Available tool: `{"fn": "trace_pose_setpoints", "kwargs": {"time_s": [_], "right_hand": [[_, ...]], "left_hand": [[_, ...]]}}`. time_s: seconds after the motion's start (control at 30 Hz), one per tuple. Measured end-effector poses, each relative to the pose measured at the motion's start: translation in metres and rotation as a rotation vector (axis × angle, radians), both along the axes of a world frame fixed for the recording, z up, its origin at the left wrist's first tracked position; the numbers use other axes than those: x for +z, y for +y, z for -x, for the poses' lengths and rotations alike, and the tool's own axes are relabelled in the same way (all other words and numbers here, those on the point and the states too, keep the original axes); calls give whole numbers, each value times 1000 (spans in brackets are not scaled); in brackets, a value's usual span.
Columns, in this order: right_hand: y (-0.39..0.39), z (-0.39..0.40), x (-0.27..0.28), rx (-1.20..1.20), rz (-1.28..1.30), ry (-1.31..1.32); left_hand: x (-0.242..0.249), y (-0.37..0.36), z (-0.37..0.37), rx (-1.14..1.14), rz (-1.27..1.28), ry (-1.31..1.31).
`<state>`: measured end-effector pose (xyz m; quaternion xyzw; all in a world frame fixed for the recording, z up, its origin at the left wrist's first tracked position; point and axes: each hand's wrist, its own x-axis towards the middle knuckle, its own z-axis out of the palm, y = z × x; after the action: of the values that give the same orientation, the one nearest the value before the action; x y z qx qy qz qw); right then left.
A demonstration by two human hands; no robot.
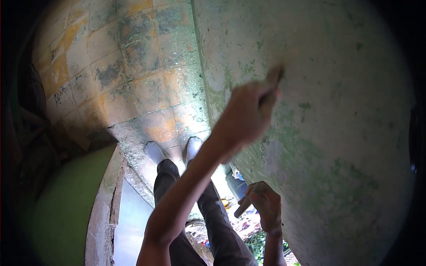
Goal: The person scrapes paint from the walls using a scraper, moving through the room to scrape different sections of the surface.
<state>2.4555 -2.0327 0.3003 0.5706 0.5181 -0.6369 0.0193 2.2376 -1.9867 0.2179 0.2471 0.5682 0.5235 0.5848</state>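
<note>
My left hand reaches across to the right, in front of a worn wall with peeling green and grey paint. Its fingers are curled closed, and motion blurs them. A narrow brownish, dark-edged shape juts up from the fingers towards the wall; I cannot tell whether it is a finger or a held object. Lower down, my right hand is raised beside the wall's near edge. Its fingers are loosely bent and apart, one pointing down to the left, with nothing visible in them.
Both feet, in light socks, stand at a threshold before a stained tiled floor. At left are a green surface and a worn wooden edge. Scattered litter and plants lie below, behind the legs.
</note>
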Motion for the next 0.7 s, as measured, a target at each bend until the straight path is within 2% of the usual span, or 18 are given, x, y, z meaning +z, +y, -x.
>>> {"fn": "trace_pose_setpoints", "kwargs": {"time_s": [0.07,0.13,0.17,0.2,0.27,0.3,0.4,0.43,0.47,0.53,0.57,0.67,0.7], "right_hand": [[3,-1,11,-9,-37,10],[8,2,25,-5,-111,28],[7,0,30,-14,-125,67],[6,-1,35,-14,-127,70],[4,-2,46,-19,-183,107],[4,0,51,-51,-164,111],[0,-5,54,-41,-196,104],[0,-3,61,-42,-160,125],[0,-2,64,-40,-165,138],[-2,-5,70,-30,-153,220],[-3,-3,72,-27,-157,225],[-2,3,80,-13,-188,230],[-6,3,82,5,-191,193]], "left_hand": [[-6,3,-1,2,-29,16],[-8,-12,-46,330,-239,134],[-11,-15,-61,390,-298,183],[-11,-15,-56,389,-301,186],[-17,-7,-30,147,-93,24],[-17,4,-14,192,-117,16],[0,-14,-27,44,0,-235],[4,-26,-44,121,-171,-87],[3,-28,-58,171,-187,-96],[4,-19,-36,46,45,-245],[-7,-4,-25,122,8,-74],[-13,2,-23,207,-32,-258],[-6,-12,-33,113,-2,-260]]}}
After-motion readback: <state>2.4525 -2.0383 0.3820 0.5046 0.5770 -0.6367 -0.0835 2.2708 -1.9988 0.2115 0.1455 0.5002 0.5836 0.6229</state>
